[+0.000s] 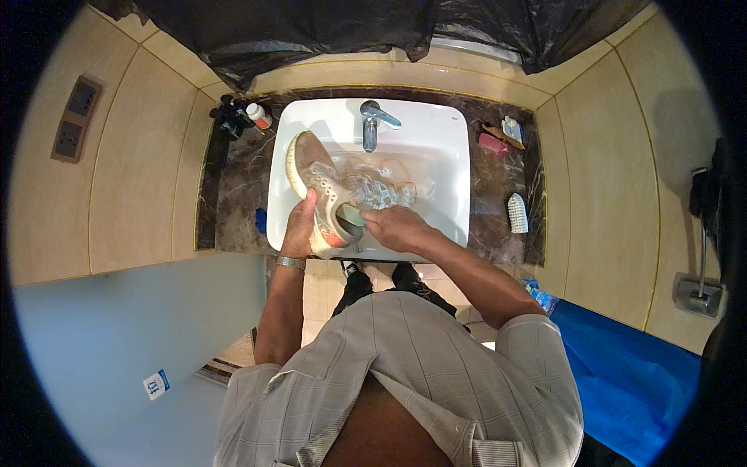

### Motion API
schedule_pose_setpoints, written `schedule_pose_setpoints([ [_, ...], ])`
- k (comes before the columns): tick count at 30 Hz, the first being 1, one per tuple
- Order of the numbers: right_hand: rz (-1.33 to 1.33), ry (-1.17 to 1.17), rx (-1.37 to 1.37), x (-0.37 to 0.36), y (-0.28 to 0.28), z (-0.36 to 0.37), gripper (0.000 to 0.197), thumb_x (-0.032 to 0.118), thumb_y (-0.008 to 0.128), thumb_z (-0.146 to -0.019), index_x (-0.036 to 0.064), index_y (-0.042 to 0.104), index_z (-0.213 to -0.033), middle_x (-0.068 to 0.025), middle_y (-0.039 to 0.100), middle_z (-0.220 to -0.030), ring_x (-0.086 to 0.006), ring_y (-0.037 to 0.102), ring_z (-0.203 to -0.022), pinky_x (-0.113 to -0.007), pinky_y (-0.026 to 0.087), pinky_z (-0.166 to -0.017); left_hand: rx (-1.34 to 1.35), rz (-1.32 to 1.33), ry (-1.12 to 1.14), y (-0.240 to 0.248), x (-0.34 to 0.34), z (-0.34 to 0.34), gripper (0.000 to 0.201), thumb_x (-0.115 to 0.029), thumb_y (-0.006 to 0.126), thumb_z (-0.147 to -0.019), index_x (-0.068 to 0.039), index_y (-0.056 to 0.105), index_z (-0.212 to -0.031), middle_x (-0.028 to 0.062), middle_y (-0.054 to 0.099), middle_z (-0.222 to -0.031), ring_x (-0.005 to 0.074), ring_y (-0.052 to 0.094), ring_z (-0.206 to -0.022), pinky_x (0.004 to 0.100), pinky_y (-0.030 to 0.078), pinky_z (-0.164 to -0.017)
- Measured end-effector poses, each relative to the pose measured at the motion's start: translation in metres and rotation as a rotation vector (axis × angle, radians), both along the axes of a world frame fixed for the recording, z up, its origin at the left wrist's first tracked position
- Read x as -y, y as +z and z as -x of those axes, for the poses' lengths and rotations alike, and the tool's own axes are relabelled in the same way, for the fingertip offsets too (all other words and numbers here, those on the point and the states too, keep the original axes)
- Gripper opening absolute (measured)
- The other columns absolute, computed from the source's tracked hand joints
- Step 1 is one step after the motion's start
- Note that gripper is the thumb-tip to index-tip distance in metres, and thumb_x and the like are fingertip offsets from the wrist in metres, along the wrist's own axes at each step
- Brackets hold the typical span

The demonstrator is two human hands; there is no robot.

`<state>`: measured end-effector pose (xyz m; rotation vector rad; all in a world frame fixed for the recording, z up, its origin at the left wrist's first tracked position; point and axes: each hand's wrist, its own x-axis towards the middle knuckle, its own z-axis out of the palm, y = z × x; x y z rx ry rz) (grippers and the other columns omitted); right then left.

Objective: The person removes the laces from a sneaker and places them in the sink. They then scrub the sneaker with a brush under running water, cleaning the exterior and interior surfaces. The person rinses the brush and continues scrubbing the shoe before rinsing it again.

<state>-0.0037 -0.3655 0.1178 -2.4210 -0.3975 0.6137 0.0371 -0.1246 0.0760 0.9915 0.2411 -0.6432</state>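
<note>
A grey-beige shoe point(321, 187) is held by the left hand point(300, 226) over the left side of a white sink point(440, 117), its toe pointed toward the far edge and its heel toward the near rim. The shoe is gripped along its left side, the thumb pressed to the upper while the remaining fingers are largely hidden by the shoe. A pale green piece point(352, 214) is pinched by the right hand point(398, 228) at the ankle opening; one end is covered by the fingers, and whether it is a soap bar or a scrubber cannot be told. Beneath the chrome faucet point(369, 128), a pale patterned object point(377, 191) is blurred by cloudy water, its kind not made out. On the dark marble counter point(241, 191), a white brush point(517, 214) and a reddish bar point(492, 142) are seen to the right. To the left, a white bottle point(258, 116) is partly crowded by dark containers point(231, 117), which are hard to separate, and a small blue object point(261, 220) is left unidentifiable. The top is cut off across a black plastic sheet point(311, 39)
</note>
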Motion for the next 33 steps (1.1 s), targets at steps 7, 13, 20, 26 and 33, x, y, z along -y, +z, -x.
schedule_pose_setpoints([
  [7,0.077,-0.109,0.051,-0.013,-0.006,-0.018,0.038,0.03,0.052,-0.096,0.0036,0.065,-0.119,-0.0286,0.071,-0.101,-0.0448,0.07,-0.095,-0.056,0.054,-0.084,-0.057,0.164,0.047,-0.007,0.019,0.01,0.067,-0.052,0.053,-0.104,0.004,0.049,-0.141,0.018,0.063,-0.132,0.0264,0.068,-0.111,0.041,0.059,-0.095],
  [13,0.016,-0.016,-0.075,-0.012,-0.025,-0.007,0.038,0.03,0.052,-0.096,0.0031,0.065,-0.12,-0.0278,0.07,-0.105,-0.0439,0.069,-0.098,-0.056,0.054,-0.085,-0.02,0.118,-0.008,-0.011,0.006,0.016,0.072,-0.056,0.05,-0.104,0.003,0.043,-0.146,0.0169,0.06,-0.136,0.0279,0.063,-0.12,0.0441,0.054,-0.103],
  [20,0.143,-0.03,0.036,-0.014,-0.016,-0.015,0.029,0.023,0.059,-0.092,0.0034,0.07,-0.111,-0.0263,0.072,-0.105,-0.0418,0.071,-0.097,-0.054,0.057,-0.082,-0.08,0.063,0.009,-0.007,0.019,0.023,0.075,-0.055,0.054,-0.103,0.008,0.045,-0.143,0.0187,0.062,-0.133,0.0263,0.067,-0.114,0.0408,0.057,-0.098],
  [26,0.104,0.005,-0.079,-0.009,-0.02,-0.01,0.025,0.023,0.056,-0.095,0.0052,0.069,-0.107,-0.0238,0.072,-0.105,-0.0431,0.069,-0.1,-0.054,0.055,-0.086,-0.021,-0.095,0.025,-0.017,0.008,0.018,0.072,-0.056,0.054,-0.102,0.009,0.055,-0.134,0.0172,0.067,-0.124,0.0248,0.069,-0.107,0.0391,0.058,-0.092],
  [33,0.092,-0.012,-0.017,-0.001,-0.005,0.005,0.029,0.02,0.056,-0.094,0.0038,0.064,-0.116,-0.0251,0.071,-0.104,-0.0433,0.069,-0.099,-0.054,0.056,-0.085,-0.028,-0.275,-0.023,0.006,0.021,0.023,0.079,-0.062,0.051,-0.101,0.008,0.054,-0.137,0.0159,0.067,-0.125,0.0225,0.066,-0.111,0.0359,0.054,-0.096],
])
